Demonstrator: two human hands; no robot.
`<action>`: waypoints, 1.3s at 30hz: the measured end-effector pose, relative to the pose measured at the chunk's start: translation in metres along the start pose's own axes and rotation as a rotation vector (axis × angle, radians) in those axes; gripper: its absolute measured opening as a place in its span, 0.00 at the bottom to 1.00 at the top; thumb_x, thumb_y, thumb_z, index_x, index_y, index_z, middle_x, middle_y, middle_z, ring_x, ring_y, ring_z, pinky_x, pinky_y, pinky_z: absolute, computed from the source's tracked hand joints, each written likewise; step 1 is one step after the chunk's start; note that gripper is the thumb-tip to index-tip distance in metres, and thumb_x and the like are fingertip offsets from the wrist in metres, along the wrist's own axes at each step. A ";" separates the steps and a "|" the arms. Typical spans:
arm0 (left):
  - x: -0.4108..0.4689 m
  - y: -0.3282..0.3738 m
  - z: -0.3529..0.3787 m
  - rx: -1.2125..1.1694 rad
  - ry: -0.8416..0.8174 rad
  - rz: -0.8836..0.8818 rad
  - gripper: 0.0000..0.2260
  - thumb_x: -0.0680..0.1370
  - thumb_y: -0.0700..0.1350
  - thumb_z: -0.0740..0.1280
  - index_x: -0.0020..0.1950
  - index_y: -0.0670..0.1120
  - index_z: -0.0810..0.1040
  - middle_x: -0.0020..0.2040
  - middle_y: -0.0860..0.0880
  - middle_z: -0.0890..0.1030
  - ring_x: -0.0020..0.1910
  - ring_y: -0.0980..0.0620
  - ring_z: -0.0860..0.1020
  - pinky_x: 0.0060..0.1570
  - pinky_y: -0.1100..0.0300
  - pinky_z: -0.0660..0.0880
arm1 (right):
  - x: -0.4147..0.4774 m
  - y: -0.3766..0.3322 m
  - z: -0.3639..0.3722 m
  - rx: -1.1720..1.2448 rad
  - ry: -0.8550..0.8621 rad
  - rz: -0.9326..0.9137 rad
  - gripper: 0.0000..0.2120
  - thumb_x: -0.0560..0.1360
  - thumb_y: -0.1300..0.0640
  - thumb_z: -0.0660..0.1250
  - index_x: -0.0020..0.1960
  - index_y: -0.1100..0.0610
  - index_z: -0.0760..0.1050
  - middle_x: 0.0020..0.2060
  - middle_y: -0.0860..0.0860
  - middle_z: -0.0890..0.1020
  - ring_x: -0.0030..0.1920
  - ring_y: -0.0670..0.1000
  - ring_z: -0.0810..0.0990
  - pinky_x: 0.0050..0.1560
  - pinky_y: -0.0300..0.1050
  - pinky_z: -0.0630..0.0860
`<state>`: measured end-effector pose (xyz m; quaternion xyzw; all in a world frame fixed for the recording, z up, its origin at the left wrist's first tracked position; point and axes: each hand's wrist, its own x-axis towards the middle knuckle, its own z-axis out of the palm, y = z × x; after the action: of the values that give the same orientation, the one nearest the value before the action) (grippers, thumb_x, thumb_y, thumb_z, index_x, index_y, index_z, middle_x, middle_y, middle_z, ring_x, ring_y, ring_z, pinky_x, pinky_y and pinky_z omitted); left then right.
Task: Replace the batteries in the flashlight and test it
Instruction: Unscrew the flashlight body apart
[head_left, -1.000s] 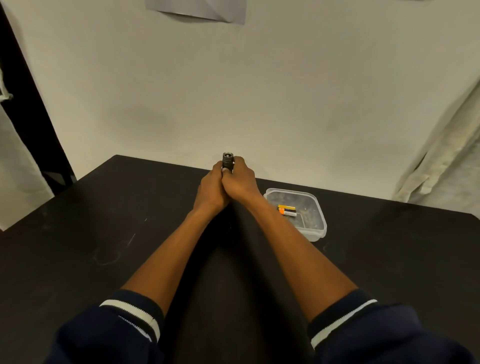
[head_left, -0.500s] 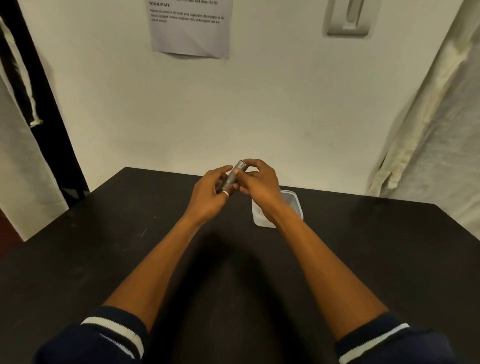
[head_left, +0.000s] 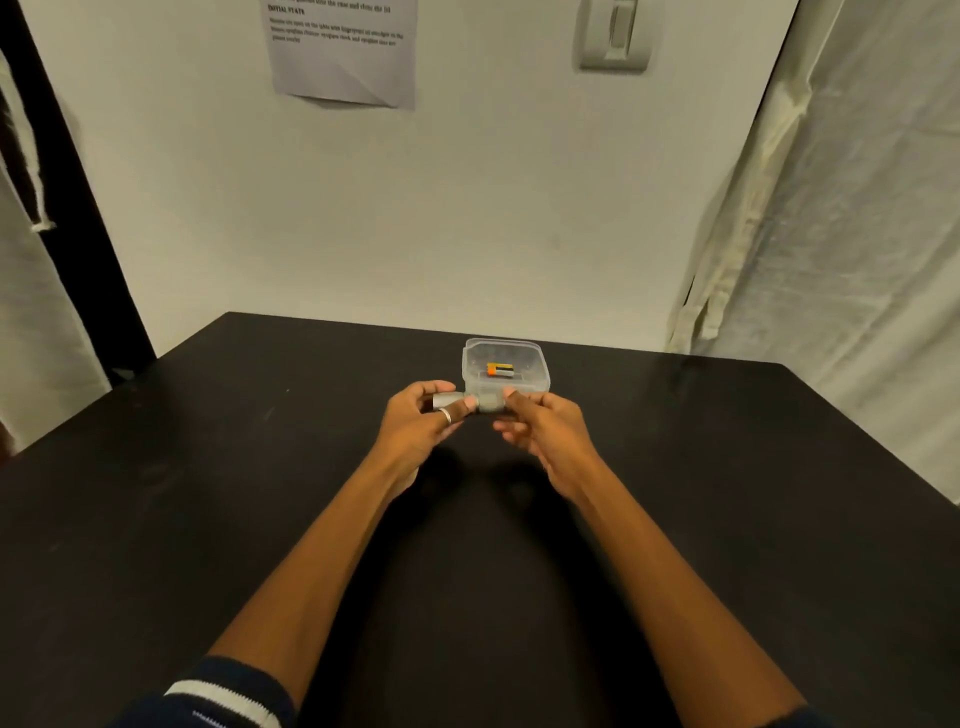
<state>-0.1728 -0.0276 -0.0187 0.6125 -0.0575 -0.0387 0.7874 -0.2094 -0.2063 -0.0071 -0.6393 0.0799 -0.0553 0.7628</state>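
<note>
Flashlight (head_left: 489, 404) is in the middle of the frame, lifted a little above the black table (head_left: 208, 467), and I hold it between both my hands. Its long axis runs almost flat from left to right across the picture, so one end points to each hand. My left hand (head_left: 415, 421) grips the left part of the body, with the fingers curled around it and the thumb lying on top; the ring (head_left: 445, 414) on that hand is just beside the metal. My right hand (head_left: 545, 426) has curled fingers too, and its thumb and first finger pinch the right end, where I think the cap is, though the blur does not let me see the joint. Directly behind the flashlight, a bit higher in the frame, stands the clear container (head_left: 543, 371), and the batteries (head_left: 500, 369) lie inside it, orange end to the left. I judge that the next step is to turn the right end against the body, so the left hand must keep the body from rolling while the right one twists around this same left-to-right axis. The right hand is also the nearer one to the container, so it should reach for the batteries afterwards.
</note>
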 end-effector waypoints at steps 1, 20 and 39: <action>-0.002 -0.003 -0.001 0.001 -0.005 -0.010 0.18 0.73 0.40 0.78 0.60 0.43 0.79 0.57 0.43 0.84 0.56 0.48 0.84 0.55 0.56 0.82 | -0.001 0.003 -0.002 -0.061 0.025 -0.001 0.13 0.78 0.51 0.73 0.55 0.60 0.82 0.43 0.55 0.88 0.42 0.51 0.87 0.40 0.41 0.80; 0.000 -0.011 -0.004 -0.004 -0.134 -0.042 0.13 0.75 0.42 0.76 0.57 0.40 0.83 0.54 0.42 0.86 0.53 0.47 0.86 0.49 0.60 0.82 | 0.007 0.017 -0.007 -0.161 0.212 -0.061 0.15 0.81 0.44 0.67 0.45 0.54 0.82 0.28 0.46 0.79 0.26 0.41 0.73 0.27 0.36 0.71; 0.001 -0.009 -0.009 -0.047 -0.131 -0.019 0.15 0.69 0.46 0.79 0.54 0.44 0.85 0.51 0.46 0.87 0.54 0.50 0.85 0.49 0.60 0.82 | 0.004 0.016 -0.009 -0.140 0.136 -0.100 0.17 0.81 0.42 0.67 0.48 0.57 0.83 0.31 0.51 0.83 0.30 0.45 0.80 0.31 0.37 0.75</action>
<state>-0.1704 -0.0211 -0.0300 0.5906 -0.1020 -0.0876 0.7957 -0.2074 -0.2127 -0.0244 -0.6890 0.1032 -0.1312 0.7053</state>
